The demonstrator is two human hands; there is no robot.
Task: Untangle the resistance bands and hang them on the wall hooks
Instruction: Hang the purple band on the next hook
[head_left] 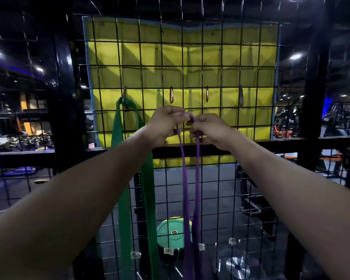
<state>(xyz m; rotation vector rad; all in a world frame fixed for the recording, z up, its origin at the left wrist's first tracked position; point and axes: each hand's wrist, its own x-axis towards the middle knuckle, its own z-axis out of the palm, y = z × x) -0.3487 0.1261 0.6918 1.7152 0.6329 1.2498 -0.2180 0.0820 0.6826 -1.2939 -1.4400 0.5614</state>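
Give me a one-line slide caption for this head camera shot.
Both hands pinch the top of a purple resistance band below empty carabiner hooks on a wire grid, beside a hung green band.

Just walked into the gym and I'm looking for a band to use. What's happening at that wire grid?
A person is hanging resistance bands on the wire grid. A green band already hangs from the leftmost hook. Both hands, left hand and right hand, pinch the top of a purple band, held up just below the next hook; it is not on it yet. Two more hooks to the right are free.
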